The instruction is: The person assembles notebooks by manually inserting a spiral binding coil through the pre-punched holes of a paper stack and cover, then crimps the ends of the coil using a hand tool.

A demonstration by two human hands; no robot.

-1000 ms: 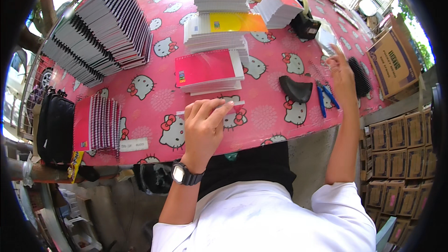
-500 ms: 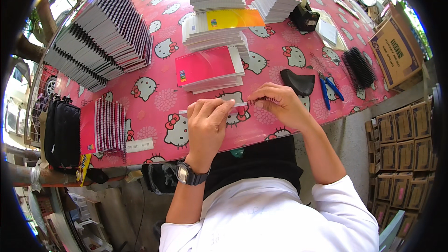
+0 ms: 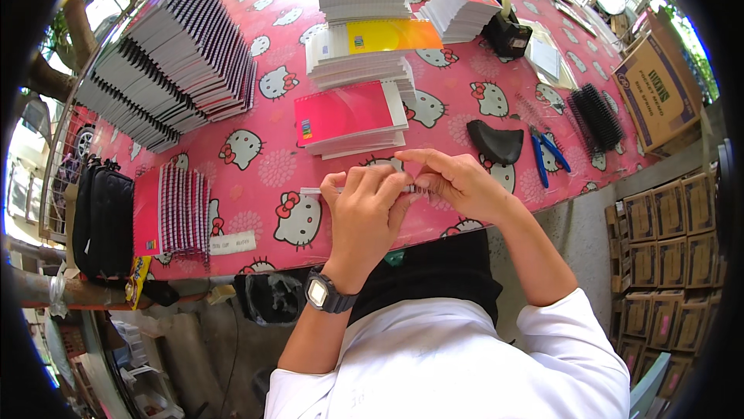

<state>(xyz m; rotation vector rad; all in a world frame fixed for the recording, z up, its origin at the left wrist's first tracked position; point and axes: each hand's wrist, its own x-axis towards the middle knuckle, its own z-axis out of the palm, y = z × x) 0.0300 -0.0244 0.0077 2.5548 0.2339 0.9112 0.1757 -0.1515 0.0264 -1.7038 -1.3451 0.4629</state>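
Since the earlier frame, the bare left hand (image 3: 366, 208) has shifted right, meeting the bare right hand (image 3: 465, 186). Knuckles up, its curled fingers grip a thin white paper pad (image 3: 311, 190); right fingertips pinch a slim dark wire coil (image 3: 423, 189) at the pad's right end, near the pink printed table's (image 3: 256, 221) front edge.

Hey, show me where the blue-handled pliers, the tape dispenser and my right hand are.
Blue-handled pliers (image 3: 541, 163): head view, on one blue handle.
Tape dispenser (image 3: 509, 41): head view, on its black body.
Right hand (image 3: 463, 184): head view, on the back of the hand.
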